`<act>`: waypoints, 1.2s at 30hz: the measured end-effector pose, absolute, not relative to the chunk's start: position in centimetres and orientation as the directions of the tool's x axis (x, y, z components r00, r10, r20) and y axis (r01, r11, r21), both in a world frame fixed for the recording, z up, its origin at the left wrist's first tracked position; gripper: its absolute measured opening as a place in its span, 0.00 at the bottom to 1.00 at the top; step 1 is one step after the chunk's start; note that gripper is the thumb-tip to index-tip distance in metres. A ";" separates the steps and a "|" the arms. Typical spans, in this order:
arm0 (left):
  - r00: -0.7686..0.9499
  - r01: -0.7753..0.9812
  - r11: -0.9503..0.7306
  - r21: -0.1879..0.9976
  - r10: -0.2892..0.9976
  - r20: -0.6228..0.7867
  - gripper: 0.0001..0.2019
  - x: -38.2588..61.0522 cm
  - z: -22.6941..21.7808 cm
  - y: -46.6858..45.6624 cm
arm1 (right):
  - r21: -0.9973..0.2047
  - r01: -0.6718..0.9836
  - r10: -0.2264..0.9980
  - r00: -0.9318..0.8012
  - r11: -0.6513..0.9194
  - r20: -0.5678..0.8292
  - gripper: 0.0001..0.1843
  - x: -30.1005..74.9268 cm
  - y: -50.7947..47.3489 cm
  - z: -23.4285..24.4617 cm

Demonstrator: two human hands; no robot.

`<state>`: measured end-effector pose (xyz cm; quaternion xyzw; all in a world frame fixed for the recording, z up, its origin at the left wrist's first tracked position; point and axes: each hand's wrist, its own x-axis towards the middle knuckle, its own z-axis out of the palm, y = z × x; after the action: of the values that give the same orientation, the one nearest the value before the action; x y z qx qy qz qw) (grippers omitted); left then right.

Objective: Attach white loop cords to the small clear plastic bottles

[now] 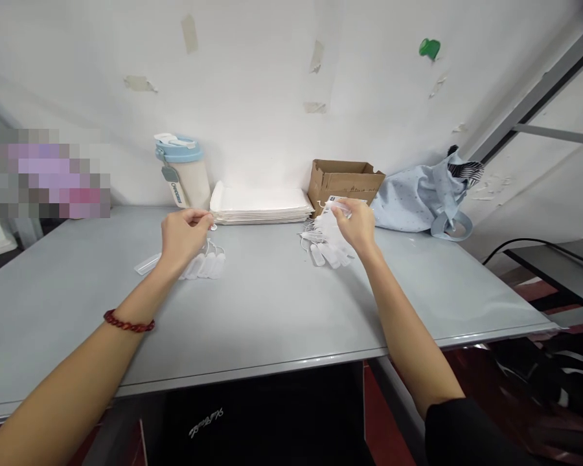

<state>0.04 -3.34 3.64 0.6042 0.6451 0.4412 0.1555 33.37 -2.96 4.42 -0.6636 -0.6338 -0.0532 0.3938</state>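
My left hand (182,236) is closed in a pinch over a row of small white tags with string loops (206,264) lying on the grey table (272,304). It seems to hold the loops of that row. My right hand (355,223) is closed on a small clear-white piece above a loose pile of the same white tags (326,249). A clear flat strip (146,264) lies just left of my left hand. A red bead bracelet sits on my left wrist.
Against the wall stand a blue-lidded tumbler (184,169), a stack of white sheets (261,206), an open cardboard box (344,182) and a light blue cloth bag (420,197). The table's front edge runs near me; a black cable (525,244) lies right.
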 end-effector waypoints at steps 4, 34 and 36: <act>-0.157 0.804 -0.079 0.590 0.928 0.339 0.15 -1.9 3.5 -2.0 | -0.371 0.928 0.851 0.169 0.032 0.497 0.17 33.8 -2.7 3.8; 0.148 0.884 -0.215 0.416 0.971 0.187 0.26 -2.8 0.8 1.0 | -0.373 0.695 0.786 -0.499 0.615 0.366 0.23 19.6 -7.9 0.7; 0.143 0.884 -0.210 0.418 0.972 0.186 0.26 -2.8 0.8 0.8 | -0.412 0.668 0.784 -0.543 0.620 0.299 0.31 18.3 -7.9 0.5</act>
<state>-2.77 0.85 0.82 0.7488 0.6196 0.2108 0.1045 18.31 -7.87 0.51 -0.4176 -0.8694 0.1256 0.2322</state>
